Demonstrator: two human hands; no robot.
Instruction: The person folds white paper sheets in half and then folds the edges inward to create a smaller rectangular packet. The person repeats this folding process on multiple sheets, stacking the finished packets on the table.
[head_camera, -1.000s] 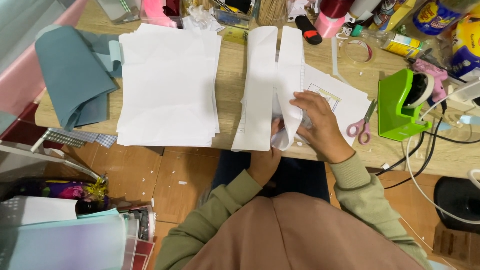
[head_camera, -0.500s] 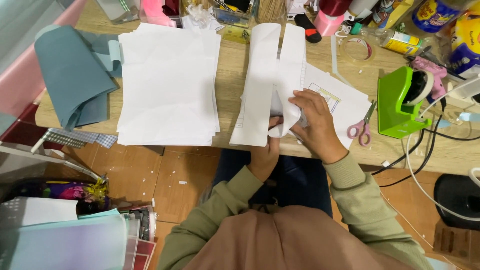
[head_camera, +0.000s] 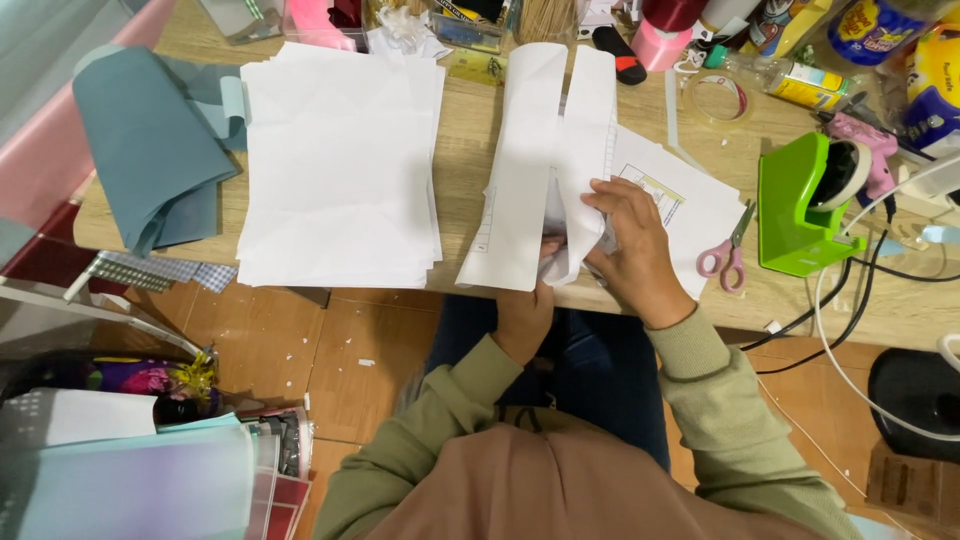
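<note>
The right hand (head_camera: 632, 248) is lying on top of the folded paper (head_camera: 545, 160) at the near edge of the desk (head_camera: 462, 130), its fingers curled and pressing the right flap down, while the left hand (head_camera: 525, 315) is coming up from below the desk edge and gripping the paper's bottom end, its fingers mostly hidden under the sheet so I cannot tell how tightly they are closing. A stack of sheets (head_camera: 340, 165) is lying well to the left, and pink scissors (head_camera: 727, 250) and a green tape dispenser (head_camera: 800, 205) are sitting just right of the right hand.
</note>
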